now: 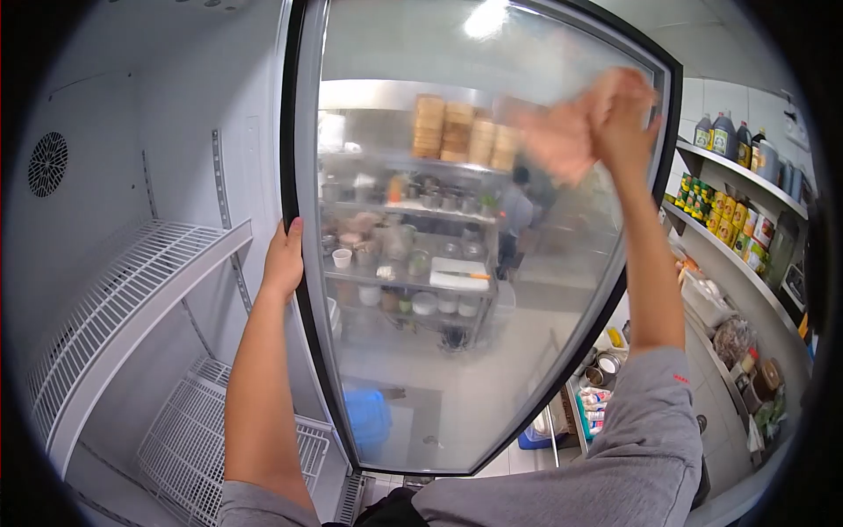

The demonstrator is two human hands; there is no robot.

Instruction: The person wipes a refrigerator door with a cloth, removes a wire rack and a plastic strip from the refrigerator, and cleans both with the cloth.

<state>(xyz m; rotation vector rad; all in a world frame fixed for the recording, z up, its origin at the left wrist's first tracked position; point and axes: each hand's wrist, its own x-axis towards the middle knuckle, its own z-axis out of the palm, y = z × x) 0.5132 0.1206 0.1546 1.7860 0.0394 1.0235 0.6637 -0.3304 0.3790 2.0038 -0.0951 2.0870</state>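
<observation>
Both hands work the glass door [457, 263]: our left hand [284, 259] grips its edge, our right hand [606, 119], blurred, presses the upper glass; grip unclear.

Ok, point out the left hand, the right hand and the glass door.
left hand [284, 261], head view, back of the hand.
right hand [590, 123], head view, blurred knuckles.
glass door [457, 290], head view, middle of the pane.

Our way forward is blocked by the open glass door [457, 263], which stands across the middle with our left hand [284, 259] on its near edge and our right hand [606, 123] against the pane. Left of it, the fridge interior opens wide: we could reach above the wire shelf [132, 290] or beneath it, down to the lower rack [202, 439]. On the right, crowded wall shelves [746, 255] narrow the passage.
</observation>
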